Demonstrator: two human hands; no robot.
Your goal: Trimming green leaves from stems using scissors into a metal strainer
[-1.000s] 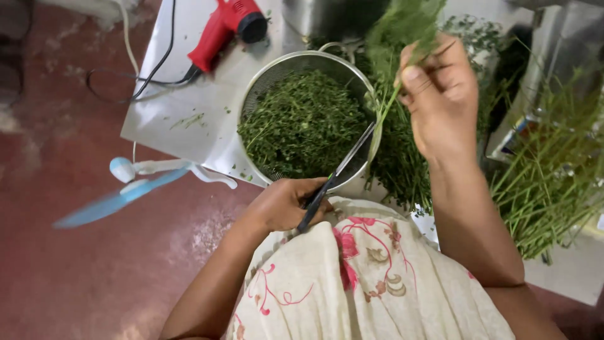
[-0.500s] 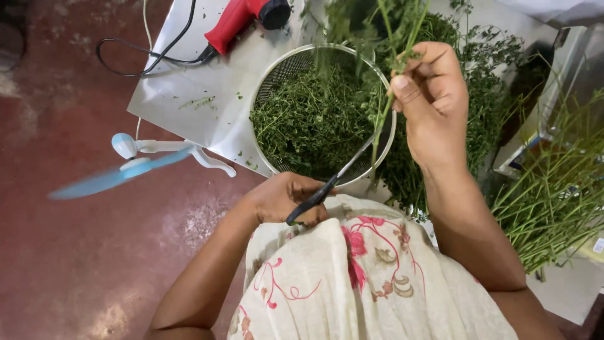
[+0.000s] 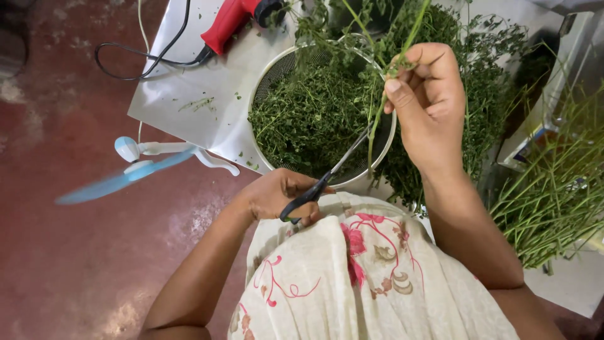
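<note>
Our left hand [image 3: 277, 196] grips black scissors [image 3: 327, 179] over the sieve [image 3: 267, 79] of cut herbs [image 3: 308, 119]. Our right hand [image 3: 428, 104] pinches a green stem [image 3: 379, 119], fingers closed.

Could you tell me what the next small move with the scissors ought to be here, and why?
Probably close the scissors on the herb stem. The left hand holds their blades right at the stem, which the right hand holds over the metal bowl of cut greens, so the snipped piece would likely drop in.
</note>
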